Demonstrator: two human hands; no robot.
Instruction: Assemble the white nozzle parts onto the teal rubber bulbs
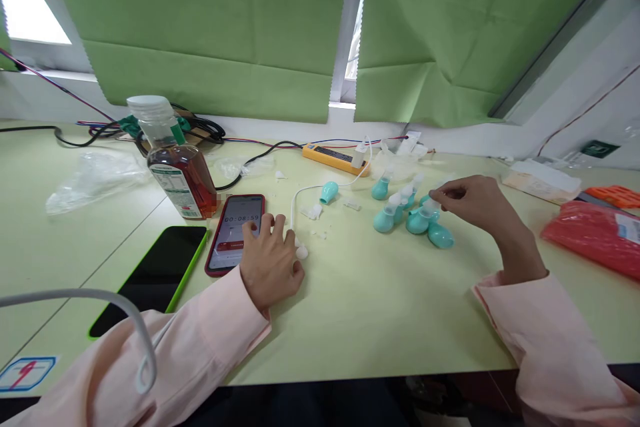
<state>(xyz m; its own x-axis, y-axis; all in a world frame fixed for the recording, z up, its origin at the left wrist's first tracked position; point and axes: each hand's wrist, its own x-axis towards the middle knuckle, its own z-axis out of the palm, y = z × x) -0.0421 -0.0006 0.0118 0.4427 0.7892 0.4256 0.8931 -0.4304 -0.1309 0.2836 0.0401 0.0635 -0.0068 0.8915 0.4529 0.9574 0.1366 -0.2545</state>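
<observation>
My left hand (273, 260) lies palm down at the right edge of a red-cased phone (235, 233), its fingers bent but apart, with nothing visible in them. A running timer display shows on that phone. Farther right, my right hand (473, 203) pinches the clear tip of a teal squeeze bulb (417, 221). Several more teal bulbs with clear tips crowd round it, among them one in front (441, 235) and one at the left (384, 220). A loose teal bulb (329, 193) rests apart from the cluster, near small white scraps (314, 212).
A bottle of reddish-brown liquid (183, 177) stands behind the phones. A green-cased phone (155, 273) lies at left. A yellow power strip (335, 159) with a white cable sits at the back. Red plastic packaging (593, 233) lies at right.
</observation>
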